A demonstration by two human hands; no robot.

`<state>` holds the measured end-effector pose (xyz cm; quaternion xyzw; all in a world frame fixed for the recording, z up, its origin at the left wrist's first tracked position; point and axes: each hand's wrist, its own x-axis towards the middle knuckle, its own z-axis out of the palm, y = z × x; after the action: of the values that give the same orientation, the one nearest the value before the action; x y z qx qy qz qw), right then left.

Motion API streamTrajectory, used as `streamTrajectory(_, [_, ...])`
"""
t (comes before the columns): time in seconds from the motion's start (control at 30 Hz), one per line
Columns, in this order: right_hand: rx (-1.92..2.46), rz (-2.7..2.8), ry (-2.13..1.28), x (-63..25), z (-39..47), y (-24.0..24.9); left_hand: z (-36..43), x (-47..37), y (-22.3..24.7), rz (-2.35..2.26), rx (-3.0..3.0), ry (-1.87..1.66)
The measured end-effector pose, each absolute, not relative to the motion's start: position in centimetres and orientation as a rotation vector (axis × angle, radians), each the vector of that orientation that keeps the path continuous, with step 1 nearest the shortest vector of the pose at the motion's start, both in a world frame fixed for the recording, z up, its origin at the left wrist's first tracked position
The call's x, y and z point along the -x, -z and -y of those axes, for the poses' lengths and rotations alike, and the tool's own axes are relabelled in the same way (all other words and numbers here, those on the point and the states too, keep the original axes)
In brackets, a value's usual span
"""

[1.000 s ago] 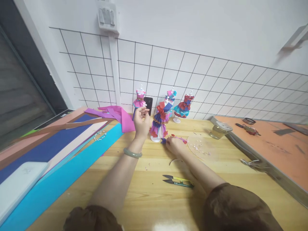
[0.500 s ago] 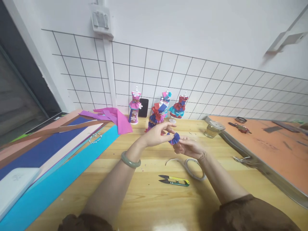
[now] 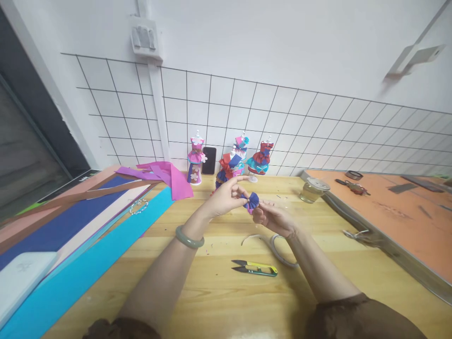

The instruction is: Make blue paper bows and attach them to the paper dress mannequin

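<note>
Between my hands, above the table, is a small pleated fan-shaped paper piece (image 3: 253,200), dark blue with some pink at its lower edge. My left hand (image 3: 226,197) pinches its left side between thumb and finger. From the right, my right hand (image 3: 275,218) grips its other side with the fingertips. A jade-green bangle is on my left wrist. Below the hands lie yellow-green thread snips (image 3: 254,268) and a roll of pale tape (image 3: 283,249) with a loose end. Behind my left hand stands a miniature dress form in red and blue paper (image 3: 228,165).
More dressed miniature forms (image 3: 196,160) and a phone (image 3: 209,161) stand by the wall grid. Coloured paper sheets (image 3: 95,256), a bead bracelet (image 3: 139,206) and a white device (image 3: 26,278) lie left. A lidded glass jar (image 3: 314,189) stands beside an orange board (image 3: 381,212) at right.
The pleated paper has turned, and pink now shows beneath the blue. My left fingers have curled in more closely at its left edge. The view has shifted slightly.
</note>
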<state>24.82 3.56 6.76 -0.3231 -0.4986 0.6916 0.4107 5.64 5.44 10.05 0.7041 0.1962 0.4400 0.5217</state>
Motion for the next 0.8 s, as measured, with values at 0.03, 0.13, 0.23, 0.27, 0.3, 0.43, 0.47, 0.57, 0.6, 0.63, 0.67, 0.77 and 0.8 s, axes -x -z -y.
streamTrajectory(0.03, [0.839,1.254,-1.696,-24.8,-3.7,-6.6,-5.5,-5.7,-10.0,-0.481,-1.684,-1.068])
streamTrajectory(0.13, [0.883,1.248,-1.589,-24.6,-3.9,-6.3,-5.8,-5.8,-9.8,-0.512,-1.677,-1.109])
streamTrajectory(0.23, [0.862,1.212,-1.505,-23.7,-3.9,-6.1,-6.0,-6.2,-9.4,-0.55,-1.674,-1.137])
streamTrajectory(0.27, [0.865,1.201,-1.472,-23.3,-3.9,-6.1,-6.1,-6.3,-9.2,-0.557,-1.675,-1.144])
streamTrajectory(0.3, [0.881,1.193,-1.434,-22.9,-3.9,-6.1,-6.1,-6.5,-9.0,-0.563,-1.676,-1.152])
streamTrajectory(0.43, [0.989,1.174,-1.353,-21.9,-4.2,-6.2,-6.4,-6.6,-8.4,-0.625,-1.732,-1.171])
streamTrajectory(0.47, [0.993,1.168,-1.357,-21.9,-4.4,-6.1,-6.5,-6.3,-8.4,-0.649,-1.758,-1.164])
streamTrajectory(0.57, [0.959,1.186,-1.401,-22.1,-5.3,-5.5,-7.0,-4.9,-8.9,-0.722,-1.831,-1.119])
streamTrajectory(0.6, [0.957,1.203,-1.414,-22.2,-5.7,-5.2,-7.2,-4.2,-9.2,-0.762,-1.84,-1.129])
streamTrajectory(0.63, [0.967,1.221,-1.42,-22.3,-6.2,-4.9,-7.5,-3.5,-9.5,-0.804,-1.844,-1.141])
streamTrajectory(0.67, [0.987,1.24,-1.417,-22.4,-6.6,-4.7,-7.8,-2.7,-9.7,-0.845,-1.832,-1.167])
streamTrajectory(0.77, [1.065,1.276,-1.36,-22.5,-8.0,-4.1,-9.1,-0.7,-9.6,-0.985,-1.741,-1.311])
streamTrajectory(0.8, [1.082,1.291,-1.337,-22.5,-8.4,-4.1,-9.6,-0.3,-9.3,-1.008,-1.722,-1.358])
